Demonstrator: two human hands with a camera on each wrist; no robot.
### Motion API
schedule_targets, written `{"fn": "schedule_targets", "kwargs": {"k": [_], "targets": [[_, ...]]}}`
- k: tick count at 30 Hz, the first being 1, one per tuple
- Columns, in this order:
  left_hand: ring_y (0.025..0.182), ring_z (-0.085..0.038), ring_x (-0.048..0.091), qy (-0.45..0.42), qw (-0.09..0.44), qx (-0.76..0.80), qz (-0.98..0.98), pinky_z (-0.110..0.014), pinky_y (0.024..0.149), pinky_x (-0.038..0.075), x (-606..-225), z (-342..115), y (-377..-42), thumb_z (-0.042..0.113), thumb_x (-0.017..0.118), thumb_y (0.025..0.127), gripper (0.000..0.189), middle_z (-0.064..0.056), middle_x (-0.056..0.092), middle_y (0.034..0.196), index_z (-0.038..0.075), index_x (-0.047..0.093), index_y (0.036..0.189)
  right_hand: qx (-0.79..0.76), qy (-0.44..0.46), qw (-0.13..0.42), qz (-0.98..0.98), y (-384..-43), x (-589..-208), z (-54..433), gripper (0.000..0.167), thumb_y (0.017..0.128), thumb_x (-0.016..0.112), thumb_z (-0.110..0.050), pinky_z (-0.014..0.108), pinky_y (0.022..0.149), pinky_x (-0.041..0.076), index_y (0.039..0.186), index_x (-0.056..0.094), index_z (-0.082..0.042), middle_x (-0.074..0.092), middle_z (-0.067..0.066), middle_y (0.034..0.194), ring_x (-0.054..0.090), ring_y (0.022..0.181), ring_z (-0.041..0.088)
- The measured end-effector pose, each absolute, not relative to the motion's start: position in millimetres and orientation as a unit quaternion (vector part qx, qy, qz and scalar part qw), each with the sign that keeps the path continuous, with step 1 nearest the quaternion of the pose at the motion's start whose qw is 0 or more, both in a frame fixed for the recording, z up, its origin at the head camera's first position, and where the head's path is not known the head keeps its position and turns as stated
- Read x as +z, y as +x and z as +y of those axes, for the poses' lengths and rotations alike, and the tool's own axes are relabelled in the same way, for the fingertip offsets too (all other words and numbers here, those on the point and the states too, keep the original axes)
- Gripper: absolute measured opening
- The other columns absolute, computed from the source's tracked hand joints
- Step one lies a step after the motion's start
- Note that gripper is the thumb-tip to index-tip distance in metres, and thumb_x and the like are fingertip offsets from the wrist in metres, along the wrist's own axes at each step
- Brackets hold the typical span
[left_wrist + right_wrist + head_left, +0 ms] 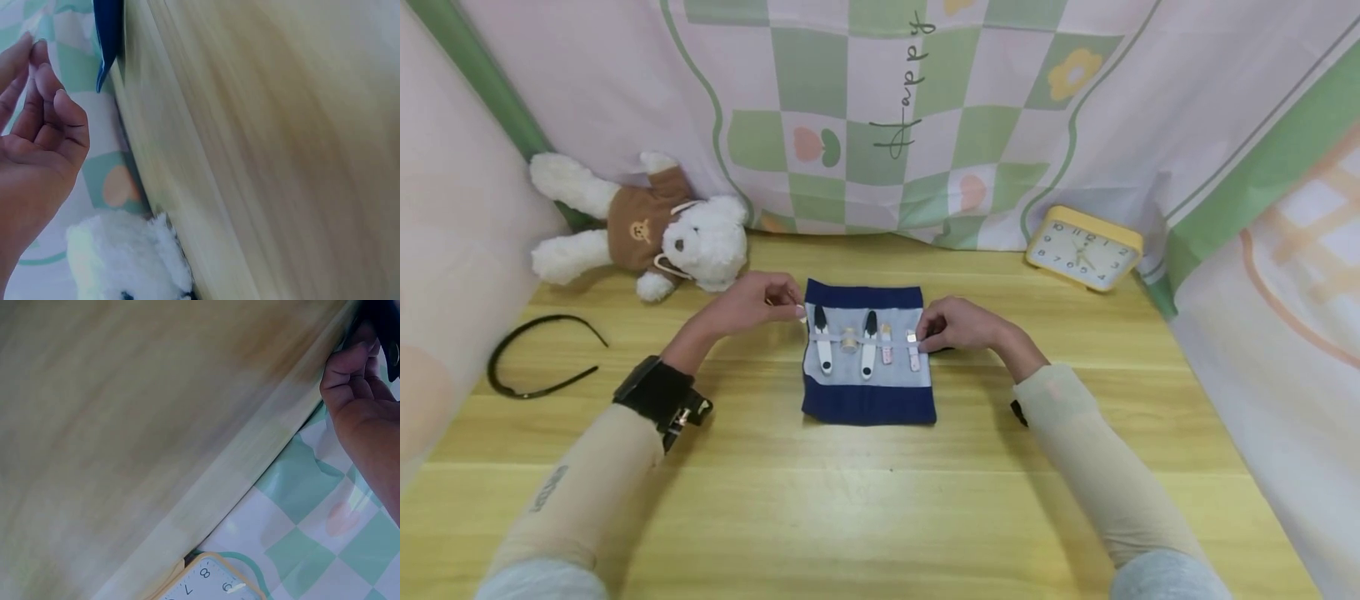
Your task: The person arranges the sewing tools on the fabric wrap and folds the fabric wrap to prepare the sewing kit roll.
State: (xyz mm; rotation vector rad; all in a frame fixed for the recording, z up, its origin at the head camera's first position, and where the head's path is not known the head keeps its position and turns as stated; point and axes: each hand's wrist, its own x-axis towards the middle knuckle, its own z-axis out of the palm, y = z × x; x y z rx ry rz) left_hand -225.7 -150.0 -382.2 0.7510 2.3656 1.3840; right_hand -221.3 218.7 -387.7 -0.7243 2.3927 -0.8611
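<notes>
White tools (868, 357) point lengthwise away, right hand (964, 323) pinching their navy case (870, 406) (left hand (751, 304), hold unclear).

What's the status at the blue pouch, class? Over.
Left hand at its left edge; right hand at right edge. Blue pouch open, tools under strap. Nothing visibly blocking.

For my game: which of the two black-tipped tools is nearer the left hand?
The leftmost black-tipped tool on the blue cloth, left of the tan cylinder; the other lies right of that cylinder, farther from the left hand.
</notes>
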Motion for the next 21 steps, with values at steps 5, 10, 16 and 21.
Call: {"fn": "schedule_targets", "kwargs": {"k": [5, 10, 16, 21], "targets": [[0.085, -0.033, 0.065, 0.265, 0.146, 0.467, 0.831, -0.034, 0.071, 0.048, -381.0, -137.8, -228.2, 0.015, 0.073, 0.096, 0.012, -0.016, 0.072, 0.09, 0.004, 0.069, 0.098, -0.312, -0.262, 0.247, 0.879, -221.4, -387.8, 218.2, 0.005, 0.093, 0.075, -0.008, 0.034, 0.073, 0.049, 0.096, 0.074, -0.004, 0.065, 0.006, 0.095, 0.057, 0.081, 0.019], [0.086, -0.035, 0.065, 0.281, 0.147, 0.475, 0.821, -0.04, 0.073, 0.049, -381.1, -126.4, -232.0, 0.015, 0.072, 0.097, 0.011, -0.016, 0.071, 0.092, 0.004, 0.07, 0.099, -0.309, -0.257, 0.247, 0.882, -221.3, -387.2, 217.3, 0.005, 0.092, 0.076, -0.007, 0.034, 0.073, 0.049, 0.096, 0.074, -0.004, 0.065, 0.006, 0.095, 0.057, 0.081, 0.019], [0.086, -0.033, 0.065, 0.299, 0.145, 0.483, 0.81, -0.037, 0.077, 0.051, -384.8, -115.6, -235.5, 0.013, 0.072, 0.097, 0.01, -0.013, 0.071, 0.091, 0.003, 0.07, 0.1, -0.309, -0.264, 0.246, 0.88, -221.0, -386.7, 216.0, 0.005, 0.092, 0.075, -0.006, 0.033, 0.073, 0.049, 0.096, 0.073, -0.003, 0.066, 0.007, 0.095, 0.056, 0.081, 0.019], [0.084, -0.034, 0.063, 0.308, 0.144, 0.476, 0.811, -0.033, 0.072, 0.05, -386.7, -104.6, -238.7, 0.012, 0.07, 0.098, 0.008, -0.011, 0.071, 0.091, 0.005, 0.071, 0.1, -0.307, -0.258, 0.249, 0.881, -221.7, -387.4, 216.1, 0.006, 0.093, 0.075, -0.007, 0.031, 0.072, 0.048, 0.096, 0.073, -0.002, 0.066, 0.007, 0.094, 0.056, 0.081, 0.019]]}}
